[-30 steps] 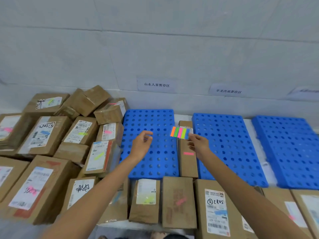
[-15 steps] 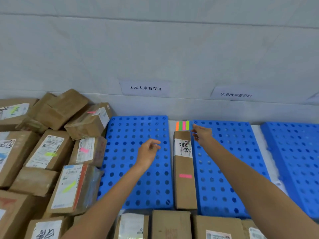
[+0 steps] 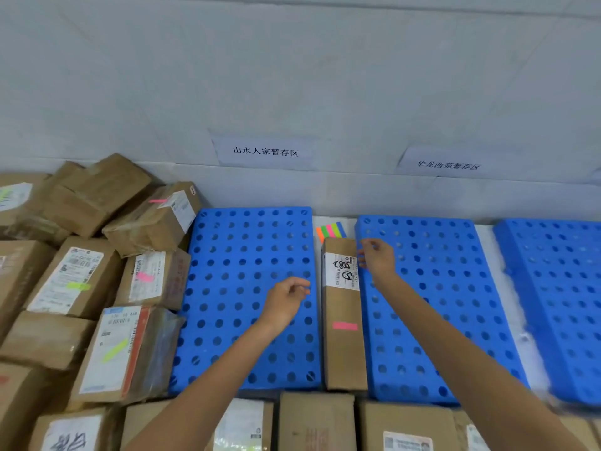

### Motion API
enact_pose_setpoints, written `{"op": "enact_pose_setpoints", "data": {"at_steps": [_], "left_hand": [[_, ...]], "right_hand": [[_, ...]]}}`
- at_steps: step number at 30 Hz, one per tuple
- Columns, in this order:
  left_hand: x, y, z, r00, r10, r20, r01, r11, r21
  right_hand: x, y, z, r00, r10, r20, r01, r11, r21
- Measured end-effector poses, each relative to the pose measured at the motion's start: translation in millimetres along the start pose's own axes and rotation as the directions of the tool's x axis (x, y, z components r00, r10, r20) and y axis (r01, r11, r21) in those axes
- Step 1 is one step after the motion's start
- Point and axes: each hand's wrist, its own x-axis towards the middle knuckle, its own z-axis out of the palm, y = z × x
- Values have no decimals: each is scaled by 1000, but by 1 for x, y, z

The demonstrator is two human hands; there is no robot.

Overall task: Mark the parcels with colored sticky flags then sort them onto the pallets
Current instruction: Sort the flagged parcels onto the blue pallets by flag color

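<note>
While most parcels bear flags, we see none on pallets | sorting outstanding | flag pad lies far | left hand, right hand: loosely curled, holding nothing

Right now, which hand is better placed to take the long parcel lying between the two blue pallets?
Probably the right hand: it is at the edge of the long parcel, beside its label. The left hand hovers over the left pallet, apart from the parcel, holding nothing.

Blue hole-dotted pallets, brown parcels, orange-green-pink-blue sticky flags, pink flag.
</note>
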Motion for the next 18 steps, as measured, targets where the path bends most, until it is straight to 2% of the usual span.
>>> {"op": "enact_pose_setpoints", "data": {"at_steps": [5, 10, 14, 18], "left_hand": [[-23, -2, 32, 964, -157, 213, 114, 973, 202], [-42, 0, 53, 969, -109, 222, 76, 985, 154], [-53, 7, 49, 989, -34, 142, 18, 994, 110], [-69, 33, 38, 994, 102, -32, -102, 995, 12]], "right_hand": [[-85, 42, -19, 986, -81, 144, 123, 943, -310], [-119, 62, -24, 964, 67, 257, 70, 870, -489], [-137, 44, -30, 976, -48, 213, 127, 918, -375], [-157, 20, -38, 973, -199, 114, 216, 962, -167]]}}
